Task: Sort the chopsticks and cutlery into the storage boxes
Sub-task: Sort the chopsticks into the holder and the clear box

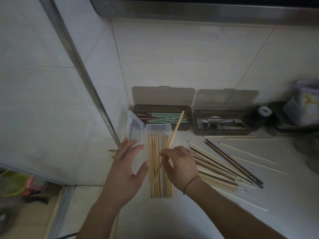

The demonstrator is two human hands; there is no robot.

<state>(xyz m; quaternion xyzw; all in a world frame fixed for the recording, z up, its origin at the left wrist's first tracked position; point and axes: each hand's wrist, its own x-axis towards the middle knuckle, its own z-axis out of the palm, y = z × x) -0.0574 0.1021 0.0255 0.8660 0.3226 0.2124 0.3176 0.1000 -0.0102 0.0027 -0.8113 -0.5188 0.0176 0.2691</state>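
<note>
dim light falls on a pale tabletop set against a tiled wall, with the view looking down from the person's head. at the centre sits a clear box with its lid hinged open toward 9 o'clock, and light bamboo chopsticks lie lengthwise inside it. the right hand pinches a single bamboo chopstick near its lower third; the stick slants up toward 1 o'clock, its far tip over the smoky box of green and red chopsticks at 12 o'clock. the left hand is released, fingers spread, hovering just beside the clear box's left wall and gripping nothing. a loose pile of unsorted chopsticks, pale and dark mixed, fans across the tabletop at 3 o'clock, and a second smoky box at 1 o'clock holds metal cutlery.

the step in hand looks like laying this stick in with its fellows. done well, the person would swing it to point at 12 o'clock, parallel to those already there, then lower it flat rather than dropping it crosswise. the free hand could steady the box wall, since the light plastic will probably slide.
</note>
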